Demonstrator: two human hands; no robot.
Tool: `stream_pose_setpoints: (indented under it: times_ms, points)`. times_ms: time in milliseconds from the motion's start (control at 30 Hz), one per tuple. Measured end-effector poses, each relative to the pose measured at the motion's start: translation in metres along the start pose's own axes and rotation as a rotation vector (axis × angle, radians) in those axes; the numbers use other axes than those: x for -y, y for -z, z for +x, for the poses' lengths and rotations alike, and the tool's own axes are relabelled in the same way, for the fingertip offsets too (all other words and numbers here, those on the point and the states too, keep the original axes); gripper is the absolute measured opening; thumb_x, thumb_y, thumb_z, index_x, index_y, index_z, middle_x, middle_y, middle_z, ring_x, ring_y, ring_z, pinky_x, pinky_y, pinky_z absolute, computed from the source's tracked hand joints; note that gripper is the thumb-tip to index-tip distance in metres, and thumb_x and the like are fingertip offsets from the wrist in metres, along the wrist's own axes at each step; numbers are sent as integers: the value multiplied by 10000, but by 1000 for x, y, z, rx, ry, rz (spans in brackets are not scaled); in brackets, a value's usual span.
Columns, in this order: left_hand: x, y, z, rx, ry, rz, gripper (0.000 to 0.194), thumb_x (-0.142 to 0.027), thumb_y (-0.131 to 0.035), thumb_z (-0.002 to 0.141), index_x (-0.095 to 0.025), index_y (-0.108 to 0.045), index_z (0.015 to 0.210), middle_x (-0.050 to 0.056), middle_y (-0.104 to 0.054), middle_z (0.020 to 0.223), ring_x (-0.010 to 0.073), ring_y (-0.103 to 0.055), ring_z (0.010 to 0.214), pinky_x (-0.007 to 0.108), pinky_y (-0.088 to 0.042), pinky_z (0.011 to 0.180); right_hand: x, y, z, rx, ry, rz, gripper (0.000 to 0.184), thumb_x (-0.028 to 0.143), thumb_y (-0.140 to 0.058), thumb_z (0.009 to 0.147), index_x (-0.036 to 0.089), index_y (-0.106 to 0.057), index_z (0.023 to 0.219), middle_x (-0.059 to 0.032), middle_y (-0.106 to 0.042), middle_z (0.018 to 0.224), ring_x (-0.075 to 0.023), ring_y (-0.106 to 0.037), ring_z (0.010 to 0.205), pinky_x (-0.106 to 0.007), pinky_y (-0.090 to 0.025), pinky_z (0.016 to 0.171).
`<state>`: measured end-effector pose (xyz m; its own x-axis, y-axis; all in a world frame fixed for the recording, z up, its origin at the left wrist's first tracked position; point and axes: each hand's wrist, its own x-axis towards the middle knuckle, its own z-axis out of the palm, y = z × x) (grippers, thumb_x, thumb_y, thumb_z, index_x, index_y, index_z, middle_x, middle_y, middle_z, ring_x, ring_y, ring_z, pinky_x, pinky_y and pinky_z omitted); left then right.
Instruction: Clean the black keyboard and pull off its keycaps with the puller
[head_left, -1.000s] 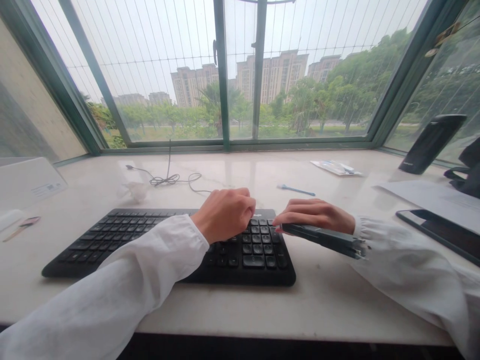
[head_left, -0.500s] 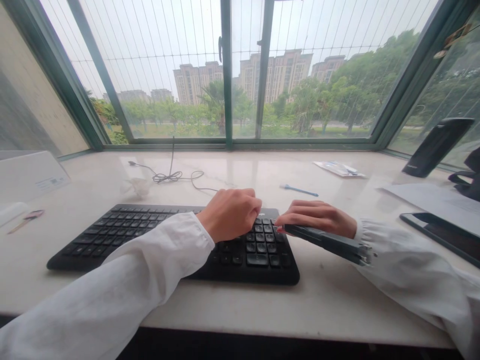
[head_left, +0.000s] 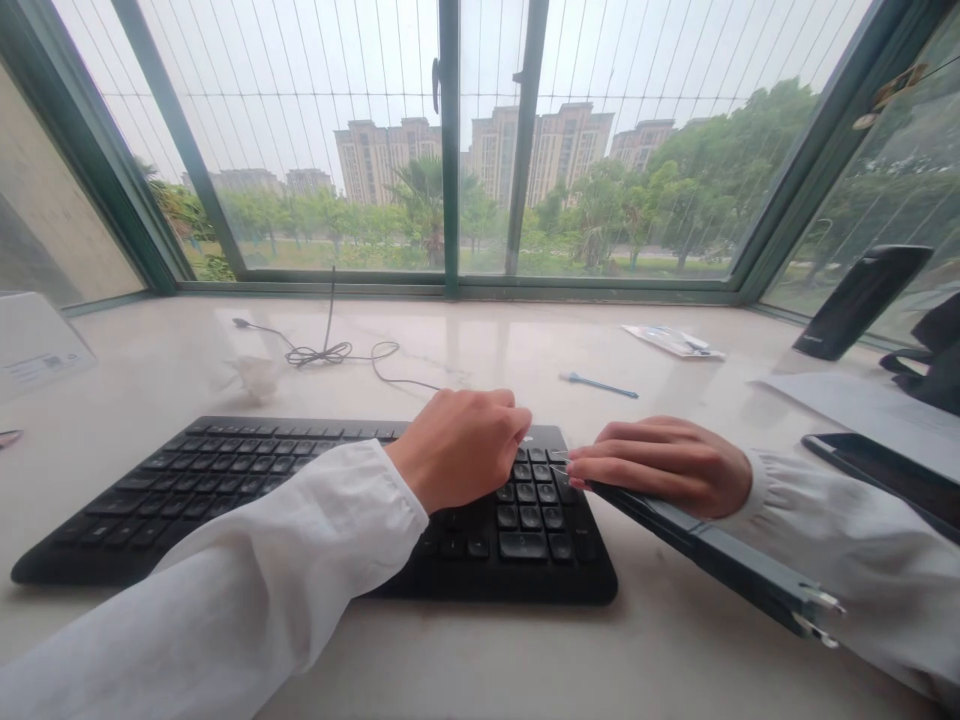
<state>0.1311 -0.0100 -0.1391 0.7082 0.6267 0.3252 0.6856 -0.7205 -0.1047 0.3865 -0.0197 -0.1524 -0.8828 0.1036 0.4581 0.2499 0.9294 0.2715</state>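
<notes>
A black keyboard (head_left: 292,470) lies tilted slightly across the white sill, nearest edge toward me. Over its right half rests my left hand (head_left: 463,447), curled closed just left of the number pad (head_left: 531,520). Its fingertips face away, so whatever they grip is hidden. Beside the pad's upper right corner, my right hand (head_left: 664,465) is closed round a dark keycap puller (head_left: 705,550). Two thin wire prongs at the front of the puller point left at the top right keys. Its rear end, with small metal pins, sticks out toward the lower right.
A coiled cable (head_left: 319,353) and a crumpled pale wad (head_left: 256,378) lie behind the keyboard. Farther right are a thin blue brush (head_left: 600,384), a flat plastic packet (head_left: 675,342), a phone (head_left: 885,478), white paper (head_left: 855,415) and a tall black object (head_left: 862,300). A white box (head_left: 37,345) stands left.
In view, the keyboard appears larger and nearer. My right hand has shifted right and a little down, and the puller's rear end has swung lower right. My left hand stays closed over the keyboard.
</notes>
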Motion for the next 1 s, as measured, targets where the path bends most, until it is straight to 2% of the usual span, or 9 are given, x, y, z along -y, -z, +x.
stream_pose_setpoints:
  times_ms: [100, 233, 500, 600, 767, 1000]
  points:
    - [0, -1, 0, 10, 0, 16, 241, -219, -445, 922, -189, -633, 775, 38, -644, 817, 159, -547, 558, 295, -313, 478, 4, -1, -2, 50, -66, 10, 317, 200, -342, 1035, 208, -585, 1239, -80, -733, 1012, -150, -686, 899, -257, -541, 734]
    - [0, -2, -1, 10, -14, 12, 250, -213, -429, 930, -180, -627, 782, 47, -624, 786, 153, -530, 525, 293, -321, 474, 7, -4, -4, 54, -117, 18, 290, 197, -396, 1022, 213, -621, 1204, -76, -741, 1011, -156, -698, 911, -257, -550, 745]
    - [2, -6, 0, -34, -36, -30, 235, -201, -456, 916, -177, -631, 762, 42, -617, 760, 136, -475, 496, 286, -225, 460, 7, -8, 1, 6, -72, 3, 294, 158, -384, 1019, 196, -616, 1196, -84, -753, 988, -175, -708, 875, -278, -543, 666]
    - [2, -7, 0, -44, -38, -54, 244, -197, -457, 913, -175, -636, 749, 45, -617, 755, 130, -459, 488, 292, -211, 460, 7, -9, 4, -14, -70, 59, 302, 144, -380, 1016, 190, -597, 1221, -88, -748, 990, -179, -705, 895, -278, -558, 688]
    - [2, -7, -1, -44, -19, -80, 240, -175, -458, 901, -170, -639, 743, 55, -633, 770, 140, -489, 513, 295, -253, 467, 8, -12, 4, 1, -144, 186, 294, 96, -430, 987, 169, -578, 1231, -96, -728, 994, -188, -685, 936, -287, -567, 755]
    - [2, -6, 1, -24, -24, -96, 240, -175, -465, 901, -163, -654, 755, 62, -648, 714, 159, -541, 536, 290, -306, 478, 9, -18, 2, -86, -277, 192, 293, 75, -624, 886, 189, -606, 1155, -35, -684, 854, -142, -653, 735, -239, -546, 672]
